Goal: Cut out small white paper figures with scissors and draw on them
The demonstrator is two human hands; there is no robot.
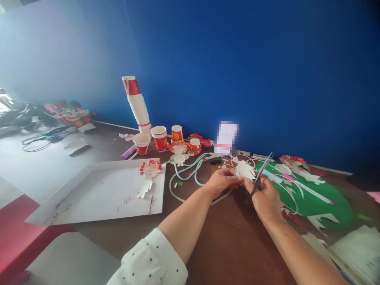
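Over the table's middle, my left hand (pixel 222 183) pinches the edge of a white paper cutout (pixel 245 170) with fringed, finger-like ends. My right hand (pixel 267 196) is closed on a pair of scissors (pixel 265 165), whose blades point up and away beside the cutout. The right fingertips lie close to the paper, and whether they also grip it I cannot tell. To the left, a paper figure with a red frilled ring round its head (pixel 150 169) lies on a shallow white cardboard tray (pixel 107 198). Another similar figure (pixel 179 153) is behind the tray's far right corner.
Red-and-white paper cups (pixel 141 143) and a tall leaning cup stack (pixel 139 105) stand near the blue wall (pixel 237 71). A pale cable (pixel 175 194) loops across the table. On the right, a green round sheet (pixel 332 198) carries markers and paper scraps.
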